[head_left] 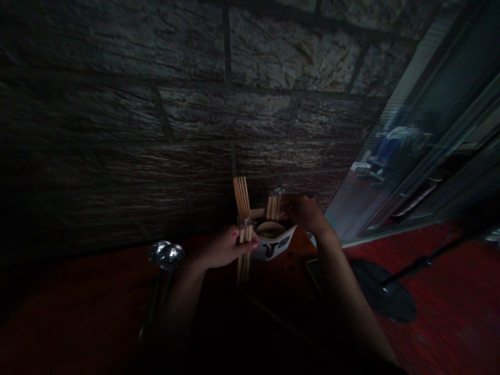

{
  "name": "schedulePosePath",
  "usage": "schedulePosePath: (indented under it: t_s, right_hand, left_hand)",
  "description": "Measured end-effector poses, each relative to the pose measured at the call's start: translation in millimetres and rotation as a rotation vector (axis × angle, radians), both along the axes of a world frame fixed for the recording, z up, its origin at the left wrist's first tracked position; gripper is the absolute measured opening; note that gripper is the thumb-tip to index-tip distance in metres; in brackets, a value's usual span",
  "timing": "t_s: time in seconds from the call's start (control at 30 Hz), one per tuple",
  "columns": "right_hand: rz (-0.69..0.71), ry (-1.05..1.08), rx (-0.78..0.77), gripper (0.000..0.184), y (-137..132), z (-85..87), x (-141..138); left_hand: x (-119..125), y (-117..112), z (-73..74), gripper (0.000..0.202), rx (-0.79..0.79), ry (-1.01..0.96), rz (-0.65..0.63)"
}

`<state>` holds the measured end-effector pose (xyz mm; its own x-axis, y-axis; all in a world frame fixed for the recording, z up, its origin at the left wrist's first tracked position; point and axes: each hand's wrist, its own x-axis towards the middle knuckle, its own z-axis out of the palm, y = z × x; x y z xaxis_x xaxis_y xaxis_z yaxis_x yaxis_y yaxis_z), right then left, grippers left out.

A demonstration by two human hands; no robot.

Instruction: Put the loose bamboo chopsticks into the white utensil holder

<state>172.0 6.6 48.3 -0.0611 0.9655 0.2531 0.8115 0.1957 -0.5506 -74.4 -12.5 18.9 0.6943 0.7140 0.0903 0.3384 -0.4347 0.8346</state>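
My left hand (226, 246) is closed around a bundle of thin wooden chopsticks (242, 195), held nearly upright with their ends showing above and below the fingers. Something shiny, perhaps a tie, crosses them at the fingers. A white box (271, 249) with dark print stands just beyond, with a round tan rim (270, 227) inside it. A shorter bundle of sticks (274, 207) rises at the box's back, a shiny clear bit at its top. Beside that bundle is my right hand (307, 212), fingers curled together; shadow hides what they hold, if anything.
Two shiny metal ladles (167, 255) lie at the left on the dark reddish table (105, 291). A stone-block wall (195, 109) rises behind. To the right are a glass door (433, 130), a black round stand base (385, 291) and red floor (449, 297). A person shows through the glass.
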Motion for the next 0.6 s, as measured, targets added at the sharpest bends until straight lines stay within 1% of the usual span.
schedulePosePath:
  t_s: [0.1,0.2,0.33,0.43,0.53,0.6]
  right_hand:
    - [-0.006,-0.019,0.009,0.018,-0.4,-1.2,0.7]
    - [-0.014,0.068,0.002,0.02,-0.5,-3.8,0.3]
    - [-0.019,0.146,-0.029,0.017,-0.2,-4.8,-1.0]
    - [0.018,0.109,-0.032,0.014,0.5,-4.6,-0.1]
    - [0.058,0.076,0.008,0.012,2.9,-8.6,2.9]
    - [0.093,0.138,0.021,0.019,5.6,-13.7,4.4]
  left_hand:
    - [0.3,-0.6,0.1,0.016,0.004,0.002,0.0]
    - [1.2,-1.2,1.7,0.015,0.007,0.008,0.003]
    - [1.6,-0.9,1.6,0.015,0.002,0.003,0.004]
    - [1.4,-0.9,0.7,0.016,0.0,0.002,0.004]
    - [1.7,-1.4,1.5,0.016,-0.019,-0.002,0.003]
    - [2.0,-1.7,2.7,0.016,-0.021,0.0,0.004]
